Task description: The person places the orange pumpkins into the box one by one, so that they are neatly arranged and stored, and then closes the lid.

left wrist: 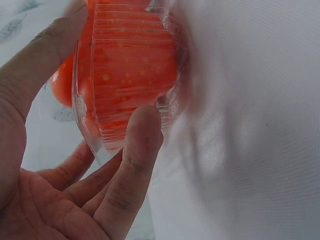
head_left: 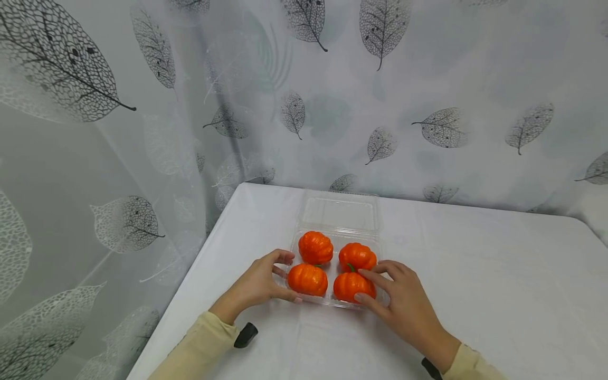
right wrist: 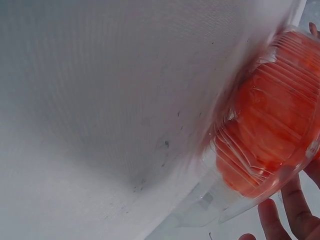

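A clear plastic clamshell box (head_left: 331, 285) lies on the table, its hinged lid (head_left: 339, 214) folded back flat. Small orange pumpkins fill its base: back left (head_left: 315, 247), back right (head_left: 358, 257), front left (head_left: 307, 280) and front right (head_left: 350, 287). My left hand (head_left: 258, 279) holds the box at its left side, thumb near the front corner; the left wrist view shows fingers against the ribbed wall (left wrist: 132, 65). On the front-right pumpkin, my right hand (head_left: 408, 301) has thumb and index finger pinched around it. Only part of that hand (right wrist: 295, 215) appears in the right wrist view.
White cloth covers the table (head_left: 475, 285), which stretches far to the right of the box. A leaf-patterned curtain (head_left: 427, 95) hangs behind and along the left side. Dark wrist straps (head_left: 245, 335) show at both sleeves.
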A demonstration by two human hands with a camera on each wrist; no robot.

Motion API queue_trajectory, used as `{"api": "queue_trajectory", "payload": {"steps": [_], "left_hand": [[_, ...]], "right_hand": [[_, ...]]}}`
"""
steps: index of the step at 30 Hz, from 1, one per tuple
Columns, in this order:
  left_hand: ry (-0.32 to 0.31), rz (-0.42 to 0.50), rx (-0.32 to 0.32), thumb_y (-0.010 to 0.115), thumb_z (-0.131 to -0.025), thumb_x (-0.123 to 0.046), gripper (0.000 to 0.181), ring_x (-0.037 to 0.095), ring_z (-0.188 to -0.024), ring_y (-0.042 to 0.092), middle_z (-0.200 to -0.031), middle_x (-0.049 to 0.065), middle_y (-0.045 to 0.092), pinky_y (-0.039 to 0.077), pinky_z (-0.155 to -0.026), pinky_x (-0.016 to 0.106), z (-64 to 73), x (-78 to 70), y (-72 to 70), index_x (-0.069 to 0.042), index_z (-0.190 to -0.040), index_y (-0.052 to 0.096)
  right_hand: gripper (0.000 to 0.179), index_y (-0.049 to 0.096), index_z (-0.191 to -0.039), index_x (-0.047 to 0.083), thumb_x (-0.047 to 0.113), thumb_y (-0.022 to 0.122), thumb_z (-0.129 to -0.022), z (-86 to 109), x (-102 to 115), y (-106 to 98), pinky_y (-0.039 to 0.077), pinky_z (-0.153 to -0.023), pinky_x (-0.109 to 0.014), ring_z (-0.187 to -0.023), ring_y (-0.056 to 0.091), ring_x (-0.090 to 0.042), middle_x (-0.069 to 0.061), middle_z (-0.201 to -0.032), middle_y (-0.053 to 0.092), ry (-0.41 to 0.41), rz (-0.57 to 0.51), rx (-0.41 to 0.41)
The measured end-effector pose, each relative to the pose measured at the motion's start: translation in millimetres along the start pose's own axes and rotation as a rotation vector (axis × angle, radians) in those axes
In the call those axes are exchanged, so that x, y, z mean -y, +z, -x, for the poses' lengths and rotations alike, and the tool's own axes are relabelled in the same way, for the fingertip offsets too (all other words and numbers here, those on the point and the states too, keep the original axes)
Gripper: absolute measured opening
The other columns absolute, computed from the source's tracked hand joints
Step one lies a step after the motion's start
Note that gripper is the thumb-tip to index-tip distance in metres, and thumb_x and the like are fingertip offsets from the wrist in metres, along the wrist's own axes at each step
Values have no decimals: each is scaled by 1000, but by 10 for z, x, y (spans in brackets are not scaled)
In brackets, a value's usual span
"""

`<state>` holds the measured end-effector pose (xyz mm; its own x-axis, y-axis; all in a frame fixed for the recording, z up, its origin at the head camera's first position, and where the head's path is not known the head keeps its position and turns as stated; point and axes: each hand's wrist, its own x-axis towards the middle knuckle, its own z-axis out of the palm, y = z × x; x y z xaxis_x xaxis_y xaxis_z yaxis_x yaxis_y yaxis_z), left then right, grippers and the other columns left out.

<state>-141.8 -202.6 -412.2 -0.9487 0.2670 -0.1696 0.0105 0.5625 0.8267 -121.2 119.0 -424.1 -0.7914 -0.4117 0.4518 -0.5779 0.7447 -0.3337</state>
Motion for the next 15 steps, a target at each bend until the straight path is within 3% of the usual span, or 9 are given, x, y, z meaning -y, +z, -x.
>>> {"api": "queue_trajectory", "payload": {"steps": [15], "left_hand": [[12,14,-10,99,-64,-31,92,25,-111,59,-137,8,57,57,-78,34,3,14,12,-6,-139,53]], "right_hand": [[48,72,-128,18,40,81,-86,22,49,-45,41,-100,-58,-115,55,-32,2,-113,60,53,-13,47]]}}
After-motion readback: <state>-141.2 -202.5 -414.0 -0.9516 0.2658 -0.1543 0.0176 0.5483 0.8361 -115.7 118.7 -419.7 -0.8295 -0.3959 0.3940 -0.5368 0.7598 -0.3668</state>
